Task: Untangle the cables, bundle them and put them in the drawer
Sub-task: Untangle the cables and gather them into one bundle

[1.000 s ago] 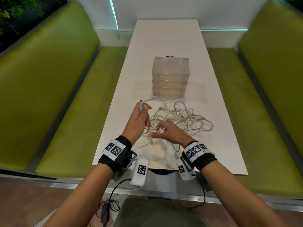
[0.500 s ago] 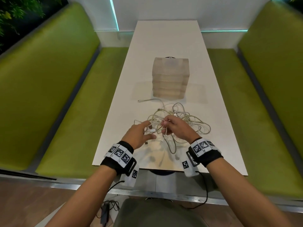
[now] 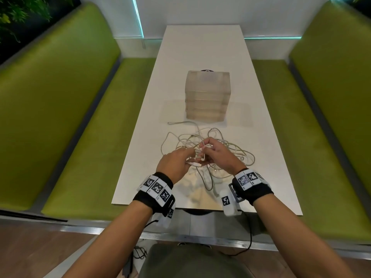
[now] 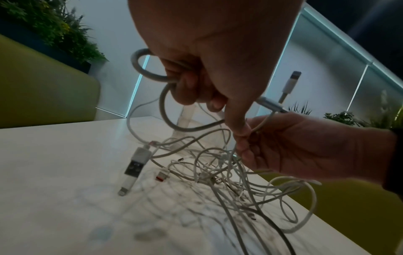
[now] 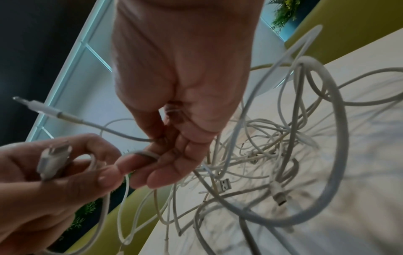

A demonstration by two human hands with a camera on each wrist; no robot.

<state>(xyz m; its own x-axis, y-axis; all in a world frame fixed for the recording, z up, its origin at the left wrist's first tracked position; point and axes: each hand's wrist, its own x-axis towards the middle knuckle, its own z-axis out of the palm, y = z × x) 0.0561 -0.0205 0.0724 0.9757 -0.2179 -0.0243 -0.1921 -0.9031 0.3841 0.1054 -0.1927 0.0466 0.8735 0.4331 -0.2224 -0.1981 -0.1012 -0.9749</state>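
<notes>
A tangle of white cables (image 3: 224,151) lies on the white table (image 3: 200,47) in front of a translucent drawer unit (image 3: 207,95), whose drawers are closed. My hands meet above the near side of the tangle. The left hand (image 3: 190,155) has its fingers curled round a thick cable loop (image 4: 150,74) and holds a white connector (image 5: 52,162). My right hand (image 3: 202,149) pinches thin strands (image 5: 122,134) between thumb and fingers, lifted off the table. One loose cable end (image 3: 170,123) lies flat left of the drawer unit. Several plugs (image 4: 135,167) rest on the table under the hands.
Green benches (image 3: 60,117) run along both sides of the table, with a white wall at the far end. The table's near edge (image 3: 200,207) is just below my wrists. A dark wire (image 3: 250,237) hangs from the right wrist camera.
My left hand has let go of the raised connector, which now lies by the drawer unit, and come down to the tangle. Both hands have come together and lifted strands.
</notes>
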